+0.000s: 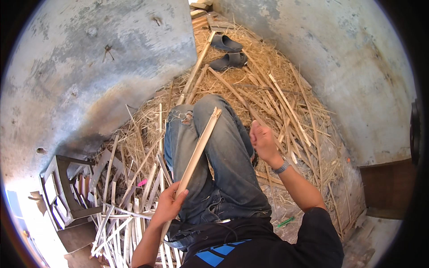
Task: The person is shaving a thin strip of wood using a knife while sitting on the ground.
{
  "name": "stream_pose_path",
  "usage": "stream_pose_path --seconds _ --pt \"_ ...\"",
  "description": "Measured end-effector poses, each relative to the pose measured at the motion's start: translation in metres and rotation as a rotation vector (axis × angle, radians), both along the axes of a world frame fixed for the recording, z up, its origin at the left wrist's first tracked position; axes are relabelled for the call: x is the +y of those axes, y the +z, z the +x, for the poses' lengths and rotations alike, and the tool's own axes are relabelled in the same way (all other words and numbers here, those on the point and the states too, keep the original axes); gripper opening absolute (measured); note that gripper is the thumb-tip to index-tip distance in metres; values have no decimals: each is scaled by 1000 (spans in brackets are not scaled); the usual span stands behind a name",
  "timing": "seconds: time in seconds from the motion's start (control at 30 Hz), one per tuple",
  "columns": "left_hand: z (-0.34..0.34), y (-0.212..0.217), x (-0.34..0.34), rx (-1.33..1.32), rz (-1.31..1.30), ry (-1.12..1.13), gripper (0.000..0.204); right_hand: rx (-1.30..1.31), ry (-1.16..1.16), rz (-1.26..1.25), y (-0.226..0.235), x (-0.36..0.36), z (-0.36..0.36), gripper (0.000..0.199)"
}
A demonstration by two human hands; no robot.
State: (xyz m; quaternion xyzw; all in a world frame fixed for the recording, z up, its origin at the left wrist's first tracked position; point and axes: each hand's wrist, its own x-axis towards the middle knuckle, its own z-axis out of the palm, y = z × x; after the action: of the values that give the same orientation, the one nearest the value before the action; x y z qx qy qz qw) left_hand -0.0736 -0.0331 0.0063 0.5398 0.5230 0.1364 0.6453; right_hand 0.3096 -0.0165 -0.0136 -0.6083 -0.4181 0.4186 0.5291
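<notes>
Left hand (169, 206) grips the lower end of a split bamboo strip (197, 149) that lies slanted across the jeans-clad thigh (223, 156). Right hand (262, 142) is clenched beside the knee; what it holds is hidden. Stripping seems underway; next likely needs a steady pull. Beyond, straw floor (277, 89) and dark sandals (225, 43).
</notes>
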Motion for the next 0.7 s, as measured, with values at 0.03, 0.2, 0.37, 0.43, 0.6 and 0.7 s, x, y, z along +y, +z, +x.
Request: stream_pose_path --seconds 0.03,0.2,0.37,0.43,0.6,0.7 --pt "2 0 1 -28 -58 -10 35 -89 48 -10 1 -1 -4 66" --pt "25 13 21 -282 -455 -35 39 -301 102 -33 8 -2 -15 67" --pt "41 0 39 -554 -705 -90 45 -373 51 -53 15 8 -18 60" --pt "46 -9 46 -655 -776 -122 47 -417 -1 -47 16 16 -13 55" --pt "48 -19 53 -774 -889 -122 45 -721 -49 26 13 34 4 44" --pt "48 -22 53 -786 -885 -126 46 -829 -69 25 12 48 4 42"
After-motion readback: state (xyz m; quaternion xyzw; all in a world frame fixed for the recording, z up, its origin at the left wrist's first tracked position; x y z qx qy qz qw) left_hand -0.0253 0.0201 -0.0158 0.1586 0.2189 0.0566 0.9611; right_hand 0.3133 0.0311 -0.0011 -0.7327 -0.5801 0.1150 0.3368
